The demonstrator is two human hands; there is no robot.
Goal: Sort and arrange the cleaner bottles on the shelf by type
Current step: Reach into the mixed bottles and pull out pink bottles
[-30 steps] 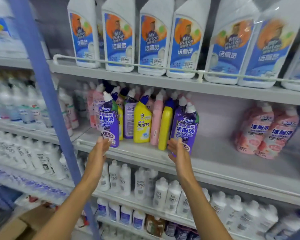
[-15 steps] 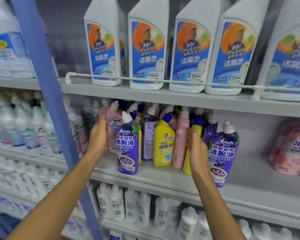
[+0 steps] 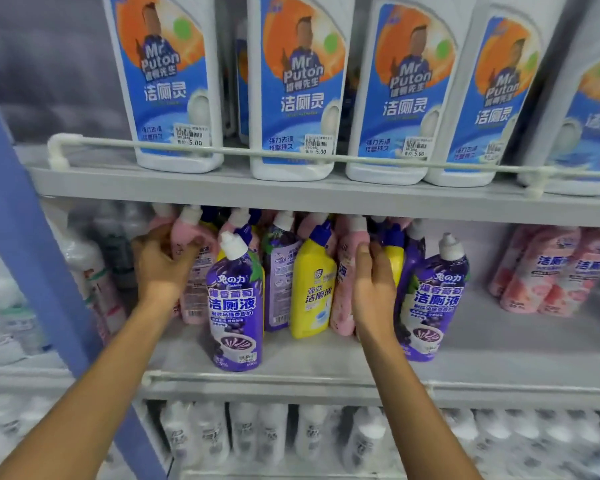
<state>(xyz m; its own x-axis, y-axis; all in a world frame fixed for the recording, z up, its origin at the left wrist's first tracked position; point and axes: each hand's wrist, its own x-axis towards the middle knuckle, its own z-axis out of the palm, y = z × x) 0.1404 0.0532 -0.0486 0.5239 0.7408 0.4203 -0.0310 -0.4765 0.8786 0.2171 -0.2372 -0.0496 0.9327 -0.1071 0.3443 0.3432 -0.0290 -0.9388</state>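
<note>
A mixed cluster of cleaner bottles stands on the middle shelf (image 3: 326, 379). Two purple grape bottles are at the front, one on the left (image 3: 234, 306) and one on the right (image 3: 433, 299). Between them stand a lavender bottle (image 3: 279, 271), a yellow bottle (image 3: 312, 292) and a pink bottle (image 3: 342, 299). My left hand (image 3: 163, 265) grips the shoulder of a pink bottle (image 3: 187, 233) at the cluster's left end. My right hand (image 3: 374, 289) points its straight fingers up against a second yellow bottle (image 3: 395, 258) behind it. More bottles at the back are mostly hidden.
Large white Mr Puton bottles (image 3: 167, 81) fill the top shelf behind a white rail (image 3: 222, 152). Wrapped pink bottles (image 3: 548, 271) sit at the right, with bare shelf (image 3: 489, 341) before them. A blue upright (image 3: 21, 237) stands left. White bottles (image 3: 257, 431) line the lower shelf.
Both hands have risen from the shelf edge into the cluster. The left hand has closed on the pink bottle; the right has reached the yellow one. The view has moved closer.
</note>
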